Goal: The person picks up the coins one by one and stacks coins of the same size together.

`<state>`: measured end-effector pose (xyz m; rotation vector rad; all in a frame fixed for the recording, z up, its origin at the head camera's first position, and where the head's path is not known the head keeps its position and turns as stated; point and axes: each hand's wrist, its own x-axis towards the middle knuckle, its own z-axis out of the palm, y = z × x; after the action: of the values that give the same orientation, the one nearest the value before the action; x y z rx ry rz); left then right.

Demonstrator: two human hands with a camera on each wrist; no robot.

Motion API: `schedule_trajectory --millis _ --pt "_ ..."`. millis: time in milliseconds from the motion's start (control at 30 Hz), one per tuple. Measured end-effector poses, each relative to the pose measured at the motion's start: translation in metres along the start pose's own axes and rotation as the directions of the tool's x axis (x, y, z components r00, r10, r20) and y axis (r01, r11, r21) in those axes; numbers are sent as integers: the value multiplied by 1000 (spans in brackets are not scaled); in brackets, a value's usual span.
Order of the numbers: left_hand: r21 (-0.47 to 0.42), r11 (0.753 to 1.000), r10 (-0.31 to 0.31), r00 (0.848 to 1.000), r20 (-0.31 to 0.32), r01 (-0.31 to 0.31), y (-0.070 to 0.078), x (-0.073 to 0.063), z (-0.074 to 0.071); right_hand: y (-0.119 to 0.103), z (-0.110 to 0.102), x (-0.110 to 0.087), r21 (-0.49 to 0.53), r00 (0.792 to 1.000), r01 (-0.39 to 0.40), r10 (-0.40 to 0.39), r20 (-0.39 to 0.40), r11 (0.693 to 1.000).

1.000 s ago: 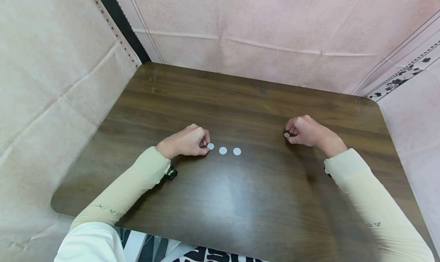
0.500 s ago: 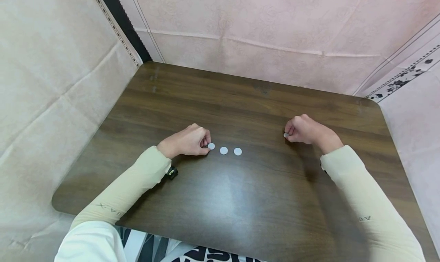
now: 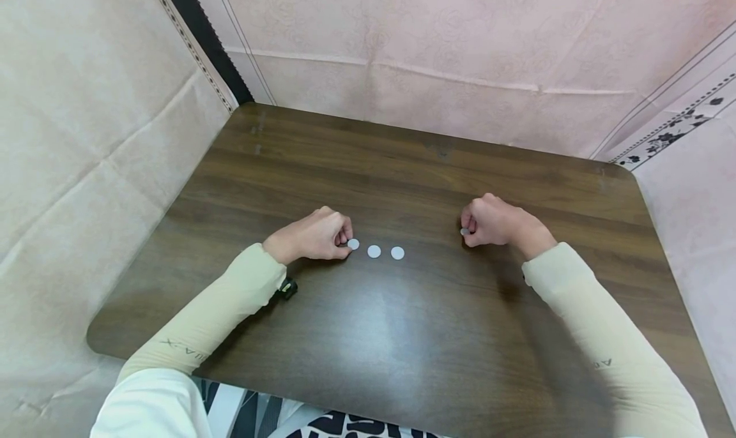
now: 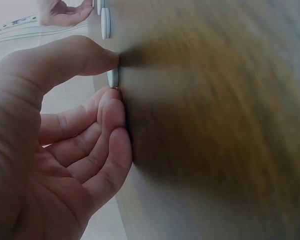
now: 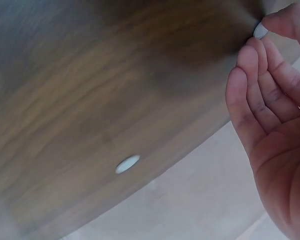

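Note:
Thumb and index finger of my left hand [image 3: 315,235] pinch a small white round disc [image 3: 353,244] at the tabletop. The left wrist view shows that disc [image 4: 113,78] edge-on between thumb and fingertips. Just to its right lie two more flat white discs, a middle one [image 3: 374,251] and a right one [image 3: 397,253], set in a rough row. Farther right, my right hand [image 3: 496,222] pinches another white disc [image 3: 464,232], partly covered by the fingers. In the right wrist view this held disc [image 5: 260,31] sits between thumb and fingertips, close to the wood.
A brown wood-grain table [image 3: 356,336] with rounded corners lies under both hands. Pale patterned cloth [image 3: 437,55] hangs behind it and at both sides. One loose disc [image 5: 127,164] shows in the right wrist view, apart from the right hand.
My right hand has moved left with its disc, toward the row of discs. The left hand and the discs near it have stayed in place.

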<state>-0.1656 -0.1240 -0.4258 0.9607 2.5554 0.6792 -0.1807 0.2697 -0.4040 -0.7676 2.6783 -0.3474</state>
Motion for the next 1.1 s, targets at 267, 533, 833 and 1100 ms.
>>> schedule_trajectory --millis 267,533,833,1100 --pt "-4 1000 4 1000 7 -4 0 0 0 -34 12 8 0 994 113 -113 0 994" --pt "1 1000 -4 1000 2 4 1 0 0 -67 21 12 -6 984 175 -175 22 984" --pt "7 1000 9 1000 -8 -9 -1 1 0 -86 27 12 -2 980 194 -194 37 981" --pt "11 1000 20 1000 -20 -20 -1 1 1 -90 30 11 -8 982 188 -188 36 982"
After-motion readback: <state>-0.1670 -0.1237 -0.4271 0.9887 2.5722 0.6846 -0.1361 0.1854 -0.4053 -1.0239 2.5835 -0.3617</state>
